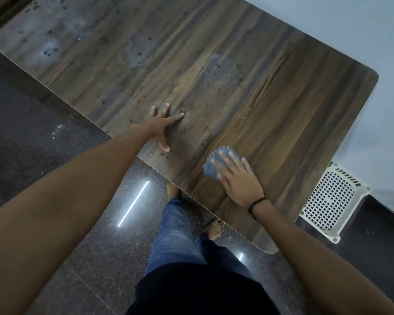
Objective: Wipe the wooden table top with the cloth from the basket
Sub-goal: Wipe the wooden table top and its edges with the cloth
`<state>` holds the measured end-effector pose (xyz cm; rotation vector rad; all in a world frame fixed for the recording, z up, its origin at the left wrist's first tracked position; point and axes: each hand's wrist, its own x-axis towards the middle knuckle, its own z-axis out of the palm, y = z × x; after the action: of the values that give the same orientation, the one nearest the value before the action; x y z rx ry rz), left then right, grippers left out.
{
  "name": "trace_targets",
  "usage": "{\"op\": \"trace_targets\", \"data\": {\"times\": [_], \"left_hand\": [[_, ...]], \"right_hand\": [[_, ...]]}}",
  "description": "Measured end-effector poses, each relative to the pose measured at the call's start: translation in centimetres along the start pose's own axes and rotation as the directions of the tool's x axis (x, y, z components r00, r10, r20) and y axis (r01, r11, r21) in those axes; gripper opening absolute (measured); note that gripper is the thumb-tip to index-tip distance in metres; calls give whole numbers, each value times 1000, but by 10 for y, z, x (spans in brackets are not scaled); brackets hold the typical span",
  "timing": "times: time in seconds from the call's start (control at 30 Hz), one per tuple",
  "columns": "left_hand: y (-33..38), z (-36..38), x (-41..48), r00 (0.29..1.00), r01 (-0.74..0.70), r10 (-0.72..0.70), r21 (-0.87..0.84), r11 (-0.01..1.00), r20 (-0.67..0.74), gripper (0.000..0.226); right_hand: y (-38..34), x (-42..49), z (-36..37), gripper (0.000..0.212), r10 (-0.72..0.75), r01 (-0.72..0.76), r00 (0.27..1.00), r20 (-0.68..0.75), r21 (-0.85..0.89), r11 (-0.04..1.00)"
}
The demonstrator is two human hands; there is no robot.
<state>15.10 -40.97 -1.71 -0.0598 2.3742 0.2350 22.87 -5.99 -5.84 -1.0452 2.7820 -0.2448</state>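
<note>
Crumpled blue-grey cloth [210, 165] lies on the brown wooden bench [282, 98] near its front edge; our right grip [239, 178] presses it with flat fingers. Our left grip [162, 126] rests splayed and empty on the bench.

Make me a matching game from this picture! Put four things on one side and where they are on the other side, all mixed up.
Things:
1. blue-grey cloth
2. white basket
3. left hand
4. black wristband

Places:
A. on the dark floor, beside the table's end
B. under the fingers of the right hand
C. spread flat on the bare wooden table top
D. round the right wrist

Pairs: 1-B, 2-A, 3-C, 4-D
</note>
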Motion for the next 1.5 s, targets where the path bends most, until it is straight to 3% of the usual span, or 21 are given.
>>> {"op": "trace_targets", "data": {"times": [0.07,0.1,0.17,0.23,0.3,0.33,0.4,0.47,0.57,0.63,0.7,0.8,0.87,0.93,1.03,1.2,1.27,1.3,1.37,1.43,1.5], "left_hand": [[-2,2,-2,1000,2,-2,-3,1000,2,138],[-1,1,-2,1000,2,-2,-4,1000,5,138],[1,1,-2,1000,-3,3,-11,1000,9,137],[-1,2,0,1000,-10,11,-3,1000,6,137],[-2,2,1,1000,-10,10,-3,1000,6,137],[-1,2,1,1000,-11,11,-5,1000,3,136],[-1,1,1,1000,-9,9,-7,1000,14,135],[-2,-4,-1,1000,-12,12,-4,1000,26,132],[-1,-25,-4,998,-36,33,61,997,53,130],[0,-42,-7,999,-33,27,138,990,42,130],[-2,-51,-3,1000,-15,12,112,994,24,134],[-6,-49,10,999,-5,1,91,996,47,141],[-11,-40,17,997,-6,1,61,998,76,144],[-15,-35,22,997,1,-4,35,999,79,146],[-15,-36,24,997,3,-5,26,1000,78,147],[-16,-37,23,997,-11,9,23,1000,79,145],[-14,-39,22,997,-9,7,24,1000,81,144],[-14,-38,22,997,-14,12,24,1000,80,144],[-16,-36,23,997,-19,16,37,999,78,143],[-17,-38,24,997,-21,20,17,1000,80,138],[-17,-46,24,996,-32,32,-1,999,83,132]], "right_hand": [[-17,25,-3,52,259,-253,964,-59,91,963],[-32,31,-1,53,266,-258,961,-76,100,961],[-56,24,13,54,31,-30,999,-19,46,999],[-50,4,14,53,-242,241,969,46,10,970],[-17,9,4,52,-332,334,941,65,-28,942],[-2,19,-1,52,-271,275,960,69,-52,960],[17,48,-12,51,65,-65,998,11,15,998],[1,68,-18,52,269,-264,962,-46,94,960],[-60,48,7,54,-63,63,998,-13,31,998],[-70,25,16,51,-292,290,954,62,40,956],[-44,34,8,51,-375,376,923,80,11,927],[5,75,-10,53,-82,82,997,10,-14,997],[16,99,-21,51,260,-254,963,-72,83,964],[-8,106,-17,52,352,-341,927,-128,96,935],[-56,78,6,54,-22,23,999,-26,28,999],[-3,68,-6,51,-514,529,844,154,-75,845],[23,94,-17,52,-354,365,927,121,-94,926],[25,104,-22,52,-156,159,986,59,-52,986],[-2,112,-19,53,191,-190,981,-38,34,981],[-46,97,-1,55,120,-120,993,-9,27,992],[-66,66,8,54,-205,204,975,79,26,979]]}}
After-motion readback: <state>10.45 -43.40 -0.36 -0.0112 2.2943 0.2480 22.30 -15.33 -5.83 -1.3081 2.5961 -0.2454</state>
